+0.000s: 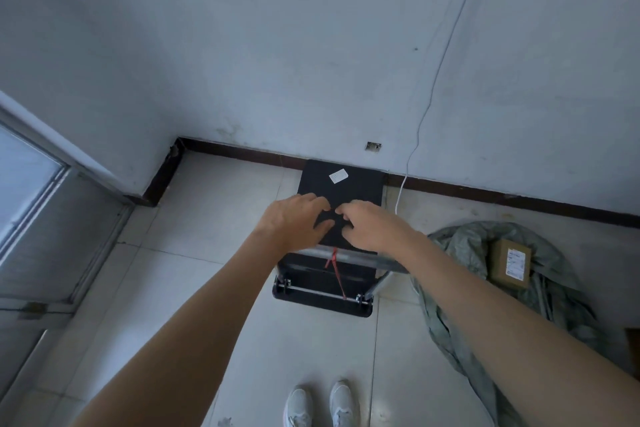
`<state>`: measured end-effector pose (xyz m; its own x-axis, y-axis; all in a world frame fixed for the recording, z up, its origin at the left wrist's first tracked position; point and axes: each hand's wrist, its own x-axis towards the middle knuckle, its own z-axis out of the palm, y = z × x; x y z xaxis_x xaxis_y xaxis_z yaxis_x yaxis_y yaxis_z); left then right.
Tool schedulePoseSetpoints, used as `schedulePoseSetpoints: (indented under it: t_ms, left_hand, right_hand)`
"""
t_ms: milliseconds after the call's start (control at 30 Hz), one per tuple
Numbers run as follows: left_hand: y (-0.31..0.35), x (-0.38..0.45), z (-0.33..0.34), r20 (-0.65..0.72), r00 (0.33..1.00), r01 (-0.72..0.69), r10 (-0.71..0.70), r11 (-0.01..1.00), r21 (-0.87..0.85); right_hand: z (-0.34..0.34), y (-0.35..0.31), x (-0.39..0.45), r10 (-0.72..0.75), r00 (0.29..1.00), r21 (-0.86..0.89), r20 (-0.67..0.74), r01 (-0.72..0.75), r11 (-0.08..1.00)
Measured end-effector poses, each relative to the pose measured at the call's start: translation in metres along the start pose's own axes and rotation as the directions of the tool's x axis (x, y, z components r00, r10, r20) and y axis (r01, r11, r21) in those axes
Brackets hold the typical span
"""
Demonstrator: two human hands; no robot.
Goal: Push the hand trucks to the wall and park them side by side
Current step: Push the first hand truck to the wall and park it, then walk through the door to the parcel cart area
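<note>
Nearest, white shoes (322, 404) stand on the tiled floor (194, 274). Just beyond, both hands meet over a black hand truck (341, 191): the left hand (294, 220) and right hand (370, 227) have fingers (320, 206) pinched on a thin red string (334, 265) that hangs to the truck's folded handle. Right of the fingers, a grey-green sack (460, 246) lies open with a cardboard box (510, 263) inside. Beyond the fingers, the truck's far edge touches the wall (311, 62).
</note>
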<state>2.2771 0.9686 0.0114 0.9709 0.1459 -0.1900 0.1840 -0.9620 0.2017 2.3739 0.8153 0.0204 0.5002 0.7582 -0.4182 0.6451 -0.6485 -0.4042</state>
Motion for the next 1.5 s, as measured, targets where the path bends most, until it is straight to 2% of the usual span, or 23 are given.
schedulePoseSetpoints:
  t_ms: [100, 200, 400, 733, 900, 1300, 1500]
  left_hand:
    - [0.005, -0.010, -0.051, -0.167, 0.979, 0.128, -0.118, 0.991, 0.049]
    - [0.014, -0.025, -0.107, -0.284, 0.940, 0.197, -0.188, 0.980, 0.002]
    - [0.027, -0.058, -0.203, -0.332, 0.911, 0.275, -0.244, 0.960, 0.049]
    - [0.028, -0.099, -0.334, -0.522, 0.816, 0.312, -0.248, 0.949, 0.037]
    - [0.027, -0.113, -0.358, -0.560, 0.791, 0.332, -0.246, 0.942, 0.055]
    - [0.017, -0.125, -0.366, -0.610, 0.758, 0.358, -0.231, 0.929, 0.093]
    - [0.003, -0.136, -0.369, -0.633, 0.735, 0.366, -0.244, 0.928, 0.067]
  right_hand:
    - [-0.031, -0.024, -0.020, -0.007, 0.971, -0.194, -0.237, -0.040, 0.980]
    - [-0.069, -0.054, -0.044, -0.021, 0.930, -0.225, -0.366, -0.066, 0.972]
    - [-0.152, -0.117, -0.087, -0.049, 0.890, -0.254, -0.453, -0.076, 0.964]
    - [-0.263, -0.200, -0.131, -0.150, 0.783, -0.290, -0.604, -0.040, 0.956]
    - [-0.279, -0.221, -0.141, -0.186, 0.753, -0.302, -0.632, -0.018, 0.953]
    - [-0.284, -0.245, -0.144, -0.221, 0.749, -0.336, -0.625, -0.003, 0.942]
    - [-0.279, -0.264, -0.137, -0.251, 0.746, -0.325, -0.617, 0.049, 0.944]
